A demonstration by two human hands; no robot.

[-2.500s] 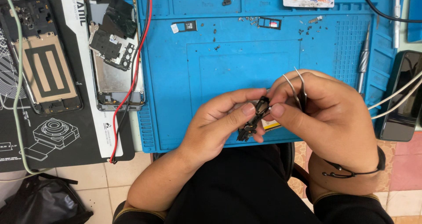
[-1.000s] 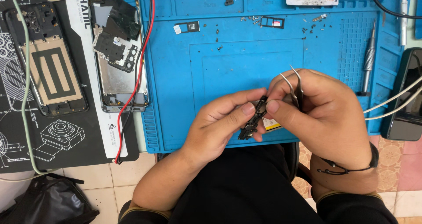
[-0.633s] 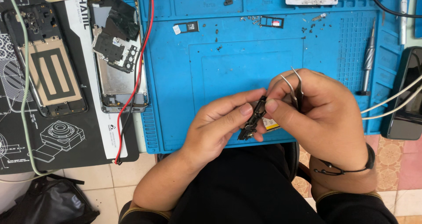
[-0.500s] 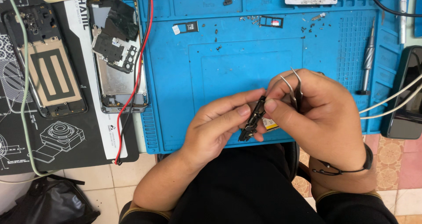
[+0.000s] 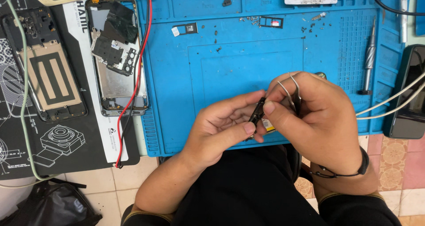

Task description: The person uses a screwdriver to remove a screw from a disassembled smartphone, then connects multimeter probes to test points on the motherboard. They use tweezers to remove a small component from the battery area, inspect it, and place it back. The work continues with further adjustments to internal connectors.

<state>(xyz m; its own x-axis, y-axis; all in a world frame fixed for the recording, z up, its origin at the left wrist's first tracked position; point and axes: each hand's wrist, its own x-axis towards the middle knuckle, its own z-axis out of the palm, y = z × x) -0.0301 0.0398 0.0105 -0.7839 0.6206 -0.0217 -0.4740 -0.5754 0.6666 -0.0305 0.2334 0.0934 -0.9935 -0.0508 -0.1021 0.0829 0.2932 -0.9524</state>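
- Hands meet over the near edge of the blue repair mat, just above the person's lap.
- Left hand: thumb and fingers closed narrow on a small dark phone part, pinched at its lower end; the part stands tilted, upper end toward the right hand.
- Right hand: fingers curled shut around metal tweezers, whose looped rear end pokes up above the knuckles; thumb tip presses the dark part from the right side. Tweezer tips are hidden behind the thumb, so cannot tell whether they touch the part.
- Step in hand, by judgement: fine work on the small part held in the air, probably picking at or seating something on it with the tweezers.
- Next move likely calls for a steady left-hand pinch and a light, exact tweezer touch; the part looks thin and easy to bend or drop.
- Part lies between both thumbs, clear of the mat surface.
- Surroundings: opened phone body near the mat's left edge, with a red wire across it; screwdriver near the right edge; loose screws scattered along the far edge.
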